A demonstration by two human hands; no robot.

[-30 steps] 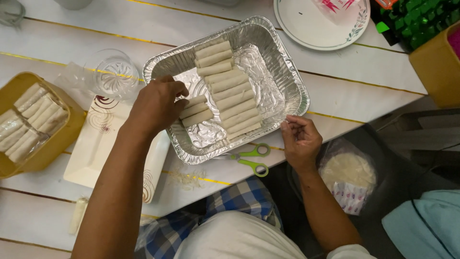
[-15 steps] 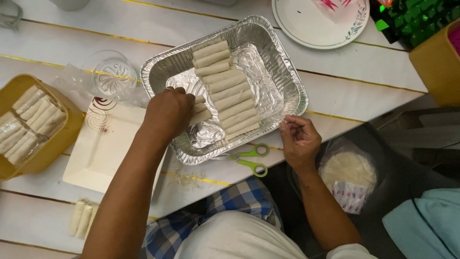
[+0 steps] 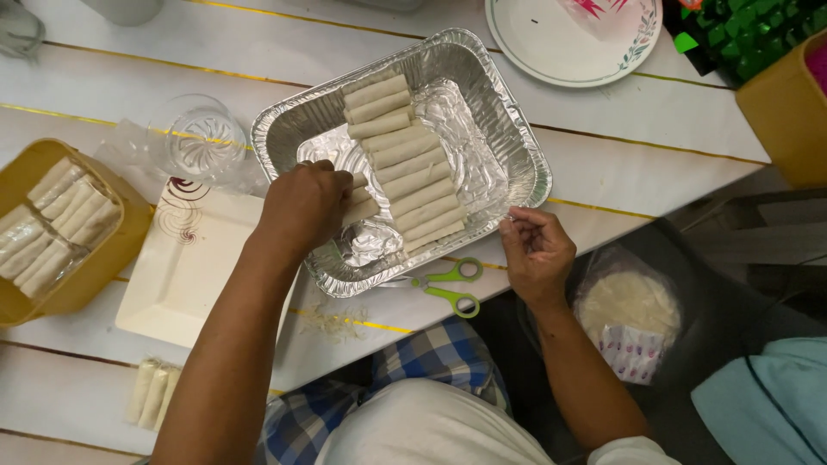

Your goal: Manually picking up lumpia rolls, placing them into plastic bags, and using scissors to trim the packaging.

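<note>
Reaching into the foil tray (image 3: 517, 146), the left hand (image 3: 303, 202) closes its grip over a pale roll (image 3: 362, 196) at the near-left end of the tray, beside the long row of rolls (image 3: 409, 168) that runs down its middle. The fingers curl down round the roll, so most of it is hidden under the knuckles. These rolls look thin-skinned, soft and light, likely to dent or tear if pinched hard; holding one along its length with several fingers seems safer than nipping an end. They are cream-white, slim and cylindrical, laid side by side. The right hand (image 3: 536, 254) hovers at the tray's near-right rim, fingertips pinched together; whether they hold anything I cannot tell. Green-handled scissors (image 3: 448, 284) lie on the white bench (image 3: 620, 164) just beside it.
</note>
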